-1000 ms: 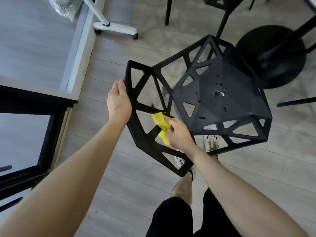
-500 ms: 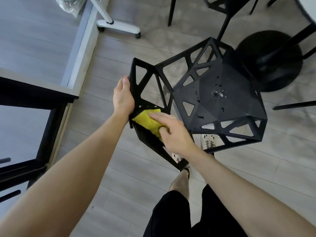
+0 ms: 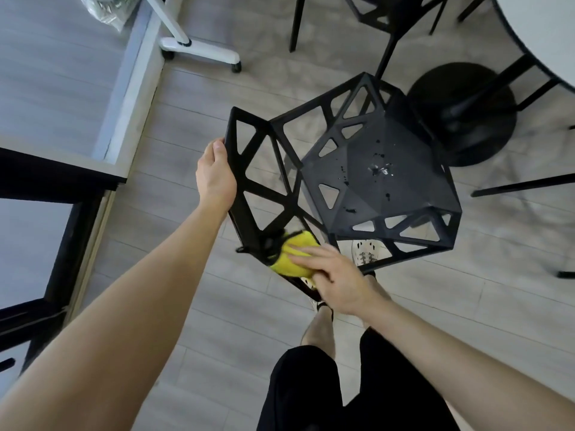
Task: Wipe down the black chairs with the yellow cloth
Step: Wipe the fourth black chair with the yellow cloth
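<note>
A black chair (image 3: 373, 194) with an open triangular lattice stands in front of me, and water drops lie on its seat. My left hand (image 3: 216, 175) grips the outer edge of the backrest, thumb on the near side. The yellow cloth (image 3: 291, 255) lies bunched on the lower bar of the backrest frame. My right hand (image 3: 336, 278) presses it there with fingers laid flat over it.
A round black table base (image 3: 463, 119) and a white tabletop (image 3: 544, 32) are at the right. A second black chair (image 3: 389, 14) stands behind. A white wheeled stand foot (image 3: 199, 48) and a dark desk frame (image 3: 56, 188) are at the left. My feet are under the chair.
My right hand slid the cloth from the middle of the backrest towards my left hand, then down along the frame to its lower end. My left hand kept its hold.
</note>
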Action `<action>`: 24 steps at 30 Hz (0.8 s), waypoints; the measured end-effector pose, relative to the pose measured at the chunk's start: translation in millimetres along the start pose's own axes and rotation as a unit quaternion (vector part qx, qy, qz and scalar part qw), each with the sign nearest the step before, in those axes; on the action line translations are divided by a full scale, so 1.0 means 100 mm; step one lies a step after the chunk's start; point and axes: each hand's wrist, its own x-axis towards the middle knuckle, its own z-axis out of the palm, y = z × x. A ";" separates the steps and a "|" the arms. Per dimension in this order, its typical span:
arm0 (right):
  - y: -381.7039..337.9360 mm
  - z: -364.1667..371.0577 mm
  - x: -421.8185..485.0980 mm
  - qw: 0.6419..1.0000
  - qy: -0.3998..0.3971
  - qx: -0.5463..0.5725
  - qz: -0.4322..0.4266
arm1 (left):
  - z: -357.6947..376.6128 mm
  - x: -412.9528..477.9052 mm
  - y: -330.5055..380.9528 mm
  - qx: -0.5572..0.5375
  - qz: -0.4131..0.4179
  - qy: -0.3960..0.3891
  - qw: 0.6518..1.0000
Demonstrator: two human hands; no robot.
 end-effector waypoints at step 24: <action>0.24 -0.05 -0.08 1.000 -0.024 0.000 0.002 | -0.47 -1.43 -0.44 0.059 -0.071 0.030 0.995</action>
